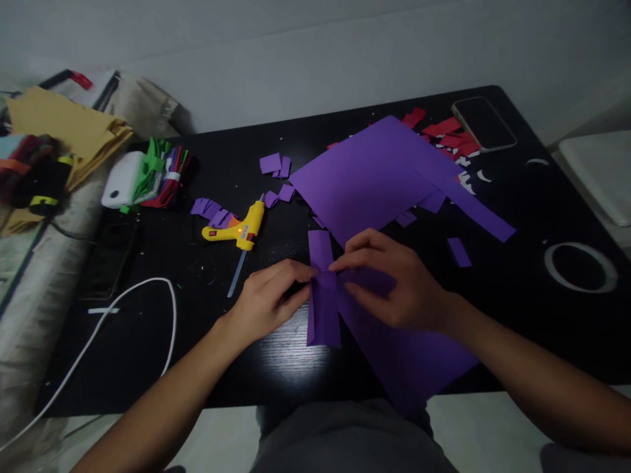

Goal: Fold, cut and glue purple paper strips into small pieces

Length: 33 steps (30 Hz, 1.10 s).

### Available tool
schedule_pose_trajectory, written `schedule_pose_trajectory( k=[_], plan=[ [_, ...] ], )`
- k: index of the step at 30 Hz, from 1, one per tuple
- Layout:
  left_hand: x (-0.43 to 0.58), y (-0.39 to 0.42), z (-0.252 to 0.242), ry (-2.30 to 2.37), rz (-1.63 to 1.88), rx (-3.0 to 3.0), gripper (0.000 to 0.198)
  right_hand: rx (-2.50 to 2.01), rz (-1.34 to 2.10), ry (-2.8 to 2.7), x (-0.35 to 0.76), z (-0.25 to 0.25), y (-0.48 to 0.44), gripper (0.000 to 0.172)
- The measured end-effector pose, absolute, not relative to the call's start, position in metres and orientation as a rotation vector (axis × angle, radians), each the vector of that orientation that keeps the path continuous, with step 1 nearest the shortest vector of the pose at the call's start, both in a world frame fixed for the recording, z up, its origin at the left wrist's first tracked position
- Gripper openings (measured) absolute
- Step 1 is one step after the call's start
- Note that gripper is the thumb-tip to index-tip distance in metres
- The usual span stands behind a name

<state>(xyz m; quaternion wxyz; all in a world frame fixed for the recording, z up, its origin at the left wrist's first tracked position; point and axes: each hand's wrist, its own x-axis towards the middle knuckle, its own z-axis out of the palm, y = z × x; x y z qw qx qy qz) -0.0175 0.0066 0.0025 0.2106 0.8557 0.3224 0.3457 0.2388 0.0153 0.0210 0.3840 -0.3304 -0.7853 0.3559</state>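
Observation:
My left hand (269,299) and my right hand (394,282) meet over a folded purple paper strip (323,309) near the front of the black table (493,289). Both pinch the strip at its middle, fingers pressed together. Under my right hand lies a purple paper sheet (409,361) that hangs over the table's front edge. A larger purple sheet (369,174) lies behind the hands. A yellow glue gun (239,230) rests to the left of the hands, its white cable (123,315) looping toward the front left.
Small purple paper pieces (276,164) lie scattered behind the glue gun. Red scraps (446,131) and a phone (483,123) sit at the back right. A tape ring (580,266) lies at the right. Coloured paper bundles (160,172) and yellow paper (69,125) are at the left.

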Motion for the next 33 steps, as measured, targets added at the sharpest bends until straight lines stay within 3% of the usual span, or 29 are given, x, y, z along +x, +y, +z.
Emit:
schedule_pose_trajectory(
  k=[3,8,16,27,33],
  plan=[
    [-0.017,0.007,0.003,0.903,0.972,2.376,0.013,-0.667,0.993,-2.159,0.240,0.020,0.013,0.039],
    [-0.016,0.005,0.005,0.904,0.994,2.351,0.015,-0.599,1.089,-2.148,0.237,0.014,0.010,0.025],
    [-0.016,0.004,0.002,0.881,0.991,2.350,0.017,-0.603,1.113,-2.058,0.233,0.013,0.010,0.021],
    [-0.017,0.004,0.003,0.894,1.071,2.343,0.021,-0.627,0.739,-2.113,0.234,0.008,0.013,0.009],
    [-0.016,0.004,0.001,0.894,1.114,2.324,0.023,-0.670,0.639,-2.128,0.233,0.005,0.013,0.015]
  ],
)
